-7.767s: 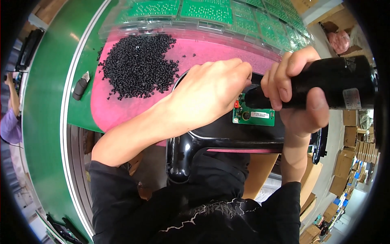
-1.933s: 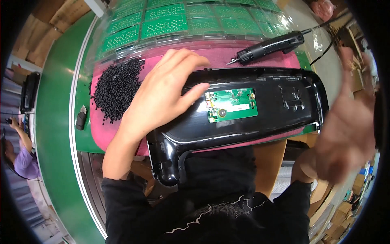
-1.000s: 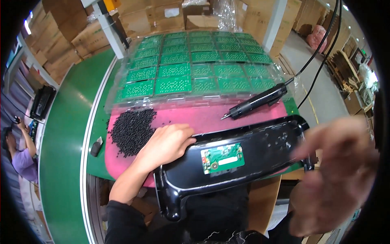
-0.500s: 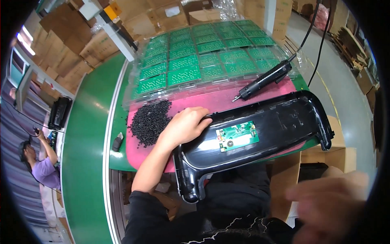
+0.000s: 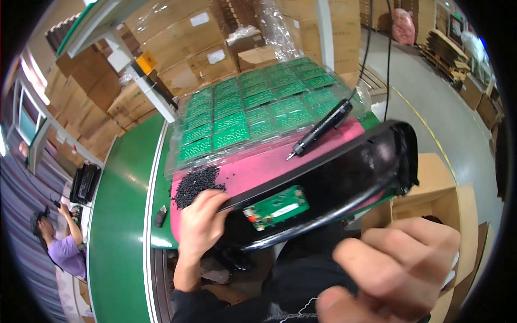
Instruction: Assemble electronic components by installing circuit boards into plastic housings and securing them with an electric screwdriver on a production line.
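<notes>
My left hand point(image 5: 202, 223) grips the left end of a long black plastic housing point(image 5: 355, 172), which is tilted over the table's front edge. Inside the housing lies a green circuit board point(image 5: 277, 208) with small parts and a white strip on it. My right hand point(image 5: 396, 264) is raised close in front, to the right of my lap and below the housing. Its fingers are curled and slightly blurred; whatever they hold, if anything, is hidden. Beyond my left hand is a heap of small black screws or pellets point(image 5: 196, 185), too small to tell which.
An electric screwdriver point(image 5: 323, 129) lies on the pink mat point(image 5: 258, 171), its cable running upward. Behind it are clear trays of green circuit boards point(image 5: 258, 99). An open cardboard box point(image 5: 431, 207) stands at right. Another person point(image 5: 67, 250) works at far left.
The housing has tipped up and its left end has shifted, my left hand still on it. My right hand has moved left and closer from the right side. The head view has shifted.
</notes>
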Tool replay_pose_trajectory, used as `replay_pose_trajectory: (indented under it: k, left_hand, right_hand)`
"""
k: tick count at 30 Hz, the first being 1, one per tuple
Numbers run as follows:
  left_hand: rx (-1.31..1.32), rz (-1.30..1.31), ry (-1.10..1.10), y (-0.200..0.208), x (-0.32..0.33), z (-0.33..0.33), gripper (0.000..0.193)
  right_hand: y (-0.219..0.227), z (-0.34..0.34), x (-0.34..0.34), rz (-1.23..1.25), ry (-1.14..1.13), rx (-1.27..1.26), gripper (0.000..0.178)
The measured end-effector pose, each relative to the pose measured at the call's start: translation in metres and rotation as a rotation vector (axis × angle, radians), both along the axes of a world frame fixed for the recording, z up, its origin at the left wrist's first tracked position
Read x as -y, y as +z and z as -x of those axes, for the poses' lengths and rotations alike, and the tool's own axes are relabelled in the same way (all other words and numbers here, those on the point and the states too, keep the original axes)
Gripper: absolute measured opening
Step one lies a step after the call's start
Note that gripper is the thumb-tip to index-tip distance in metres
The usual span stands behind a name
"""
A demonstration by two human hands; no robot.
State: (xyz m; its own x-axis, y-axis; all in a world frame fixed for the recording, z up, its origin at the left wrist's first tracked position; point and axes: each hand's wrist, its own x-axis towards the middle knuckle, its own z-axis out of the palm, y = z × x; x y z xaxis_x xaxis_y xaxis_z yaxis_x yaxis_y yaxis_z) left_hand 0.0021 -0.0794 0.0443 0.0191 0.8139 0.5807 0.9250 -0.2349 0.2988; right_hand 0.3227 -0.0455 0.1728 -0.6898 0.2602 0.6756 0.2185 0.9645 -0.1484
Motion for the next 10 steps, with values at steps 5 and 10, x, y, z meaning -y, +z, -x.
replay_pose_trajectory:
  k: [5,10]
  left_hand:
    - [0.043,-0.507,0.488,-0.015,0.08,0.04,0.015]
    - [1.119,-0.664,0.606,-0.034,0.139,0.079,0.024]
  right_hand:
    - [0.012,-0.018,0.017,0.295,-0.222,0.16,0.046]
    - [0.046,-0.039,0.03,0.468,-0.318,0.304,0.061]
